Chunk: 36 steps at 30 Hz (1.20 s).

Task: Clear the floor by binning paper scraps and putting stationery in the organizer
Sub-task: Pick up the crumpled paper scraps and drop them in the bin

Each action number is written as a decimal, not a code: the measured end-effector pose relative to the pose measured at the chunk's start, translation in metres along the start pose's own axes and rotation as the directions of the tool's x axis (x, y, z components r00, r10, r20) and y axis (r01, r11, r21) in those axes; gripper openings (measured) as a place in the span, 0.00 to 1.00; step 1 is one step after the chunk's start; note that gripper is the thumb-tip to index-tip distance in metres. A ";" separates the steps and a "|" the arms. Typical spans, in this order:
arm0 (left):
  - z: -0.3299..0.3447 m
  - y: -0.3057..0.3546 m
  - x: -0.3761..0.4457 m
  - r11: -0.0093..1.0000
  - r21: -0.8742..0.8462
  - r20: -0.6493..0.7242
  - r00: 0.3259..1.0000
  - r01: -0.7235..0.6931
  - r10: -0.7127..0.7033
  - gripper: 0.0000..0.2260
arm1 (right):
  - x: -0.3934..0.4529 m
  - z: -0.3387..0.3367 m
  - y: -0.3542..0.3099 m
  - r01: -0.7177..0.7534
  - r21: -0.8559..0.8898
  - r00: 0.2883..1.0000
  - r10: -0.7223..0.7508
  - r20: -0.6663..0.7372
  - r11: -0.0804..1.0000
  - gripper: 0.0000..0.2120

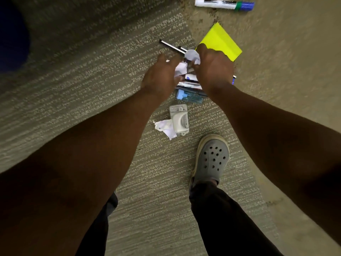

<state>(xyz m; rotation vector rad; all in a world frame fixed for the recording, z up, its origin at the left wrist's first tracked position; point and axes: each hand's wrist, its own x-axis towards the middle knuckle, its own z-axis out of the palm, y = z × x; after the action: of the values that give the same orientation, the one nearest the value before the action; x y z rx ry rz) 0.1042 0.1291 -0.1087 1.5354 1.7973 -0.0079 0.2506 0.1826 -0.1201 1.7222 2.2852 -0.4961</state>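
Observation:
Both my hands reach down to the carpet. My left hand holds a crumpled white paper scrap. My right hand grips another crumpled white scrap. Under the hands lie black pens, a marker and a pale blue stationery piece, partly hidden. A white stapler-like tool lies nearer me, with a third crumpled scrap touching its left side. A yellow sticky-note pad sits beyond my right hand. A whiteboard marker with a blue cap lies at the top.
My foot in a grey perforated clog stands just right of the white tool. The striped carpet meets a plain tan floor on the right. A dark blue object shows at the left edge. No bin or organizer is in view.

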 end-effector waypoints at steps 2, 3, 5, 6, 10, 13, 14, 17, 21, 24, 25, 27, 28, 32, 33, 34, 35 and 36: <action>0.002 -0.001 -0.001 0.998 -0.066 -0.057 0.998 -0.012 0.009 0.15 | -0.003 -0.003 0.004 0.035 -0.005 0.999 -0.035 -0.016 0.999 0.09; 0.002 -0.003 -0.002 0.993 -0.118 -0.093 0.996 -0.010 -0.001 0.13 | -0.005 -0.005 0.006 0.040 0.005 0.999 -0.040 -0.028 0.999 0.10; -0.001 -0.008 -0.004 0.974 -0.226 -0.169 0.984 0.022 -0.062 0.11 | -0.009 -0.009 0.009 0.021 0.045 0.998 -0.018 -0.053 0.999 0.10; -0.004 -0.010 -0.006 0.962 -0.272 -0.200 0.975 0.041 -0.098 0.10 | -0.012 -0.011 0.010 -0.006 0.075 0.998 0.011 -0.069 0.997 0.10; -0.018 -0.016 -0.026 0.890 -0.444 -0.258 0.937 0.100 -0.235 0.10 | -0.030 -0.020 0.007 -0.149 0.232 0.979 0.176 -0.102 0.961 0.12; -0.029 -0.026 -0.046 0.727 -0.654 -0.166 0.898 0.209 -0.407 0.12 | -0.053 -0.030 -0.007 -0.193 0.387 0.965 0.245 -0.091 0.902 0.14; -0.035 -0.029 -0.054 0.645 -0.723 -0.106 0.883 0.247 -0.457 0.12 | -0.062 -0.034 -0.013 -0.198 0.451 0.962 0.261 -0.082 0.870 0.14; -0.057 -0.034 -0.079 0.440 -0.864 -0.021 0.857 0.243 -0.516 0.07 | -0.086 -0.047 -0.040 -0.214 0.583 0.959 0.282 -0.027 0.784 0.15; -0.098 -0.037 -0.118 0.462 -0.848 -0.049 0.829 0.260 -0.557 0.09 | -0.099 -0.070 -0.092 -0.127 0.703 0.985 0.171 0.007 0.700 0.13; -0.137 -0.041 -0.140 0.511 -0.815 -0.078 0.821 0.274 -0.565 0.07 | -0.095 -0.093 -0.141 -0.067 0.746 0.995 0.096 0.005 0.662 0.14; -0.152 -0.043 -0.146 0.497 -0.828 -0.084 0.818 0.260 -0.569 0.06 | -0.092 -0.103 -0.160 -0.029 0.756 0.997 0.072 -0.024 0.653 0.15; -0.187 -0.046 -0.155 0.468 -0.861 -0.124 0.810 0.199 -0.573 0.06 | -0.084 -0.128 -0.198 0.055 0.787 0.995 0.028 -0.091 0.615 0.17; -0.203 -0.047 -0.158 0.473 -0.866 -0.163 0.803 0.162 -0.573 0.06 | -0.078 -0.141 -0.216 0.086 0.805 0.993 0.014 -0.116 0.587 0.19; -0.275 -0.064 -0.170 0.488 -0.872 -0.368 0.709 -0.039 -0.601 0.04 | -0.058 -0.198 -0.287 0.205 0.891 0.977 -0.032 -0.211 0.406 0.22; -0.292 -0.070 -0.174 0.483 -0.870 -0.415 0.672 -0.096 -0.613 0.04 | -0.053 -0.212 -0.304 0.239 0.900 0.969 -0.036 -0.242 0.365 0.21; -0.306 -0.078 -0.179 0.493 -0.859 -0.459 0.631 -0.138 -0.625 0.03 | -0.050 -0.224 -0.320 0.273 0.905 0.960 -0.039 -0.276 0.326 0.20; -0.319 -0.085 -0.183 0.512 -0.843 -0.500 0.588 -0.164 -0.636 0.03 | -0.046 -0.236 -0.335 0.312 0.902 0.948 -0.038 -0.315 0.298 0.19; -0.330 -0.094 -0.188 0.540 -0.823 -0.540 0.538 -0.176 -0.647 0.02 | -0.043 -0.245 -0.351 0.356 0.889 0.932 -0.037 -0.361 0.287 0.18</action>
<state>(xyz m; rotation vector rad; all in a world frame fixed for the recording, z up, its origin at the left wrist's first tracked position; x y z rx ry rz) -0.1520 0.0960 0.1847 0.4682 2.1821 1.4527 -0.0706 0.1564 0.1651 1.9482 2.5731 -2.2194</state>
